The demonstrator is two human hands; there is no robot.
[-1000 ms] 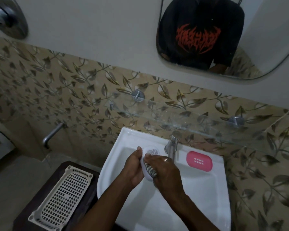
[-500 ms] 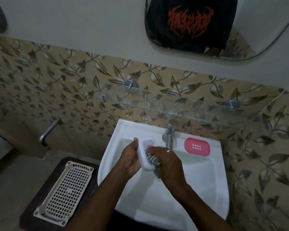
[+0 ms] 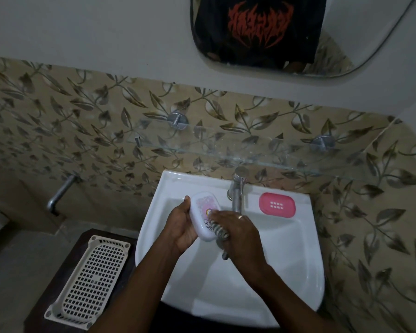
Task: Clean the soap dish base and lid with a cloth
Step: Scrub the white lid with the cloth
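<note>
Head view: left fingers (image 3: 186, 202) grip lid (image 3: 205, 212) above sink (image 3: 274, 248); right fingers (image 3: 227, 217) clutch cloth (image 3: 220, 233) against it.

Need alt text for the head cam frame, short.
Over a white sink, the left hand holds a white soap dish lid while the right hand presses a striped cloth against it. The pink soap dish base lies on the sink ledge right of the tap; a perforated basket sits to the left.
</note>
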